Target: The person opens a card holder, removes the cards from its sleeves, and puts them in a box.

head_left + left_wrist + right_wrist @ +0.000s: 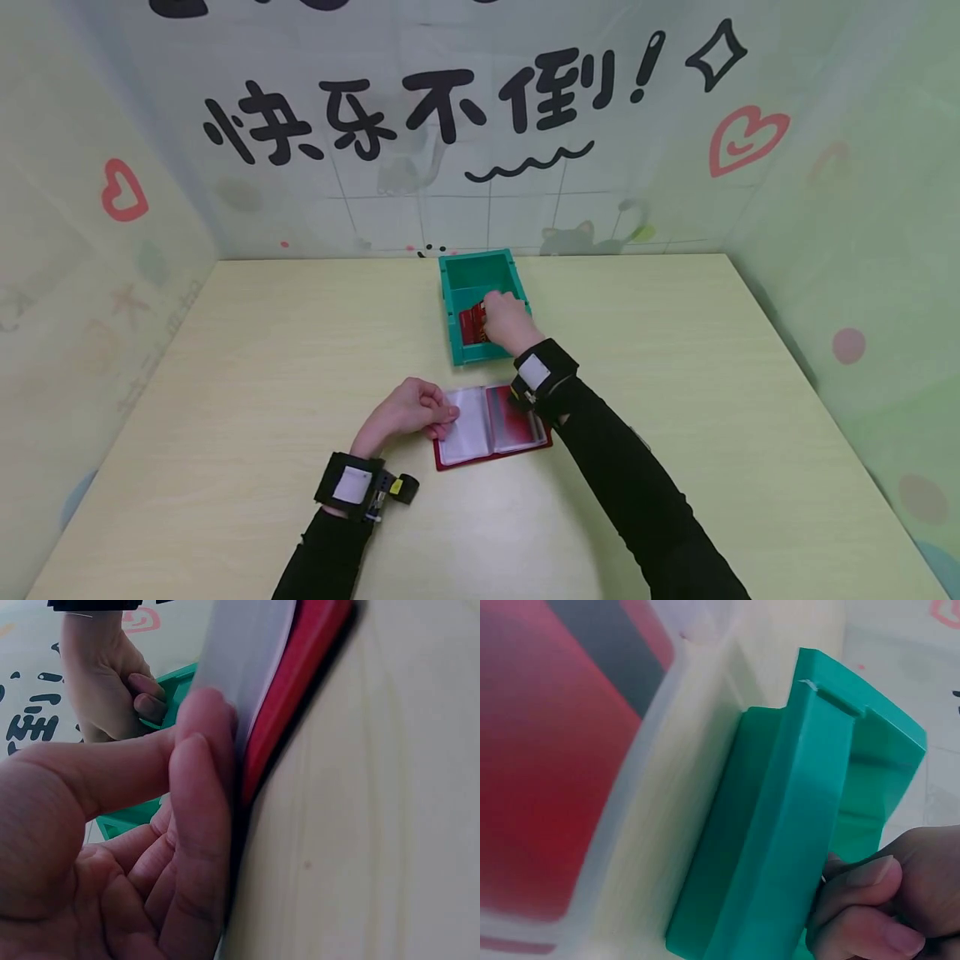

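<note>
A small red photo album [491, 457] with clear sleeves lies spread on the table. My left hand [411, 410] pinches the sleeve page [251, 656] at its left edge between thumb and forefinger. A red card with a grey stripe [517, 421] sits in the right-hand sleeve, partly under my right wrist. Beyond the album stands a green plastic bin [459, 354] holding red cards [468, 327] at its near end. Over the bin's right side, my right hand [512, 321] has its fingers curled down at a tilted red card; the bin wall hides the fingertips in the right wrist view.
The pale wooden table [300, 333] extends around the album and bin. A printed cloth backdrop [420, 208] with large black lettering rises behind the table, and patterned side panels [847, 275] border it left and right.
</note>
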A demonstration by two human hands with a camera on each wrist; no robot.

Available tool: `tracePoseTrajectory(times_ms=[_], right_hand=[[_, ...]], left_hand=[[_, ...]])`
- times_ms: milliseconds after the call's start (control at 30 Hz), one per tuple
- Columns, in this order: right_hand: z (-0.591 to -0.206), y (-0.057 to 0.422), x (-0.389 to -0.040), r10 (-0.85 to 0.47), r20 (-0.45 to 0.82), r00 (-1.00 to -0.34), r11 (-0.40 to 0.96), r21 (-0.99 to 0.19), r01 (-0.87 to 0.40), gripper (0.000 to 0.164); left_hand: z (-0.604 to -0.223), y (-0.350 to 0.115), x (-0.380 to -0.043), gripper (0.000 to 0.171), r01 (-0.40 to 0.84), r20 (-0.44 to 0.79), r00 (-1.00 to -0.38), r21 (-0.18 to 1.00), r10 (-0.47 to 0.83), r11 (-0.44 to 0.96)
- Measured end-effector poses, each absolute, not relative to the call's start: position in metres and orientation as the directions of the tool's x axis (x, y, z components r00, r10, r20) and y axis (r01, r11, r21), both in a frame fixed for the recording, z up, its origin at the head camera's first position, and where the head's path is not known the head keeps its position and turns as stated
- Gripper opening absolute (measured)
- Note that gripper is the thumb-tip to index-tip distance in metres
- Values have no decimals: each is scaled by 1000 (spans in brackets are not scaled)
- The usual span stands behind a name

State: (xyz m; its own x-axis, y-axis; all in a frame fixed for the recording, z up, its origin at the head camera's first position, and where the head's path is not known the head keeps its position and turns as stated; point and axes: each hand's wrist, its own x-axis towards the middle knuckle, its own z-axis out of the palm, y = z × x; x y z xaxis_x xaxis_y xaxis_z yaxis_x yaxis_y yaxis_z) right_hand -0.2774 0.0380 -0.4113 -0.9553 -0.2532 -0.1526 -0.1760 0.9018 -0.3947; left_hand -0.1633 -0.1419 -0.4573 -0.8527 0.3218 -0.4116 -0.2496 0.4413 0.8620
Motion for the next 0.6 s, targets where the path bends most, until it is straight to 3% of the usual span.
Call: tracePoseTrajectory(times_ms=[600], right_hand=[[-414, 21, -277, -221, -170, -960, 966, -173, -192, 15]], left_hand=[[-457, -143, -164, 17, -245, -413, -850, 860, 327, 447]])
